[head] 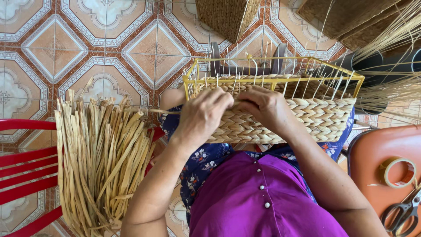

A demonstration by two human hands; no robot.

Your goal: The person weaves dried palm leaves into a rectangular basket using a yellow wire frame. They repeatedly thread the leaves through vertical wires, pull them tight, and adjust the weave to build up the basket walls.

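A half-woven straw basket (320, 115) on a yellow wire frame (272, 61) rests on my lap. My left hand (202, 115) presses on the braided wall at the basket's left end, fingers closed on a thin straw strand (158, 110) that trails off to the left. My right hand (265, 106) sits beside it on the top edge of the weave, fingers curled and pinching the braid. Thin upright stakes rise from the frame behind both hands.
A thick bundle of dried straw strips (98, 158) lies on a red chair (22, 162) at my left. On an orange stool (377, 149) to the right lie a tape roll (398, 172) and scissors (403, 213). Finished baskets (226, 15) and loose reeds (390, 52) lie beyond.
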